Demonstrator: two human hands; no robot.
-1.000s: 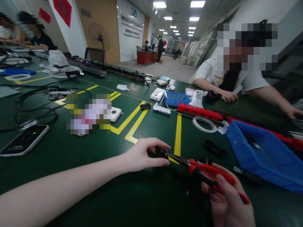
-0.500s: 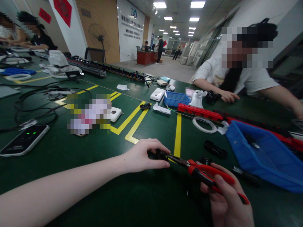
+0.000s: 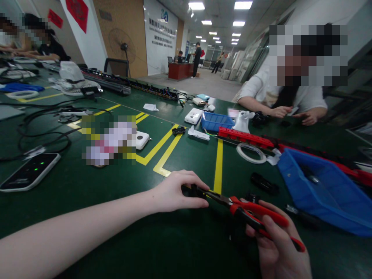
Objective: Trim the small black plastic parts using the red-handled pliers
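The pliers (image 3: 231, 202) lie on a slant low over the green table (image 3: 162, 248), right of centre in the head view, their narrow nose aimed up and to the left and their red-and-black handles running down to the right. The nose tip meets a small black part (image 3: 194, 190), whose own long axis is hard to tell because the fingers cover much of it. Compared with the frame half a second ago, the pliers sit very slightly further left; across the table, the person (image 3: 255, 87) now has both hands close together, where one was reaching off toward the right edge. The left hand (image 3: 177, 193) pinches the black part between thumb and fingers, only partly open around it. The right hand (image 3: 277, 240) is wrapped around the handles, which stand somewhat apart. A black cylindrical piece (image 3: 264, 183) lies beyond the pliers, near the blue bin (image 3: 293, 186).
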